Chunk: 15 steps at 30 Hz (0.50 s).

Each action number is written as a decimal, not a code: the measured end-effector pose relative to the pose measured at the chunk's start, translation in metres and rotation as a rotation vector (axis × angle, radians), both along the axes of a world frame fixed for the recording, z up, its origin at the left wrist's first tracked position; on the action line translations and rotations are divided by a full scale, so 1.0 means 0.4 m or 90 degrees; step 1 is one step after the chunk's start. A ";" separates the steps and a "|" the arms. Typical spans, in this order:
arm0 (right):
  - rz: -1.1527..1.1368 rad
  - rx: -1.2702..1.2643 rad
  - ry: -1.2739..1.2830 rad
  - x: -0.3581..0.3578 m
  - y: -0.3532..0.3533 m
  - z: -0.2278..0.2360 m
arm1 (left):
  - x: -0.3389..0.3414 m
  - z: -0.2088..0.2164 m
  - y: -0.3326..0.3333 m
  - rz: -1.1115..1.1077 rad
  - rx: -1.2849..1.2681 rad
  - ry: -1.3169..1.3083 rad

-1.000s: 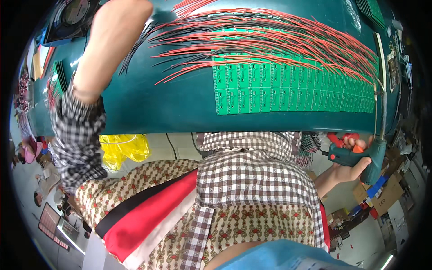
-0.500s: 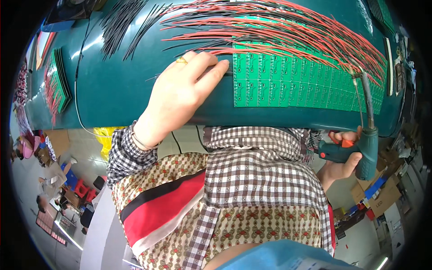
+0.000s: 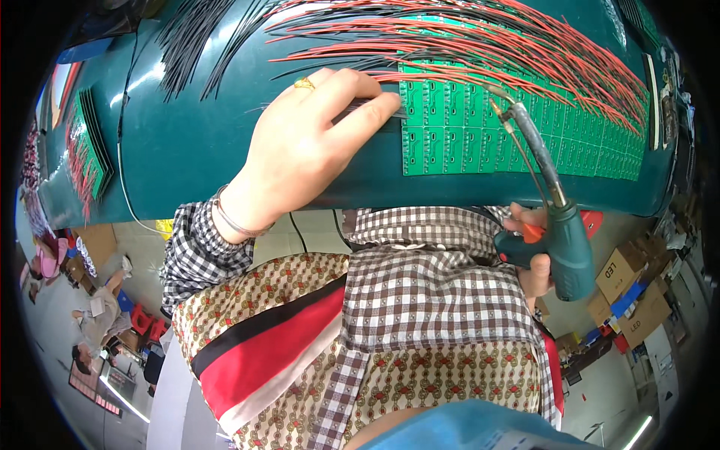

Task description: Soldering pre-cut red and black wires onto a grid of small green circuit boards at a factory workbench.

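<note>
My left hand is closed in a pinch at the left edge of the green circuit board panel. Thin dark wires poke out past its fingertips; the palm hides most of them. In my right hand is a dark green soldering gun with an orange trigger, gripped by its handle. Its metal barrel slants up and left, so the tip sits over the panel near the red wires. Many red and black wires lie in a row across the panel's upper part.
A bundle of black wires lies at the upper left of the green table. Stacked green boards with red wires stand at the far left. A thin cable runs down the table. Cardboard boxes are on the floor at right.
My right hand has brought the soldering gun leftward, from the panel's right end to over its middle. My left hand has shifted slightly right, still pinching.
</note>
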State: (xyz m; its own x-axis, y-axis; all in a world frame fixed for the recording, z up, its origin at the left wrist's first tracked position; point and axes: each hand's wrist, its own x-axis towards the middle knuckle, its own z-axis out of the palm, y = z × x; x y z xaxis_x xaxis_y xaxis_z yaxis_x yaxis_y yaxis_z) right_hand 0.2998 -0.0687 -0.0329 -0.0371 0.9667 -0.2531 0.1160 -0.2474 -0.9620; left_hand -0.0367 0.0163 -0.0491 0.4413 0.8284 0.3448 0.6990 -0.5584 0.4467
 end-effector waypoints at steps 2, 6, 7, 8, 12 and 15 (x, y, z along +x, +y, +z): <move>0.003 -0.012 0.016 -0.005 0.004 0.013 | 0.004 0.002 0.005 -0.018 0.007 0.011; 0.048 -0.063 -0.005 -0.022 0.017 0.043 | 0.005 -0.008 0.012 -0.024 0.012 0.029; 0.046 -0.057 0.003 -0.024 0.015 0.040 | 0.004 -0.012 0.010 -0.021 0.022 0.015; 0.046 -0.060 0.002 -0.024 0.020 0.044 | 0.003 -0.016 0.009 -0.017 0.031 0.000; 0.181 -0.061 0.034 0.014 0.040 0.046 | 0.013 -0.009 0.012 -0.010 0.039 -0.001; 0.256 -0.040 0.071 0.019 0.062 0.047 | 0.018 -0.007 0.011 -0.006 0.034 0.014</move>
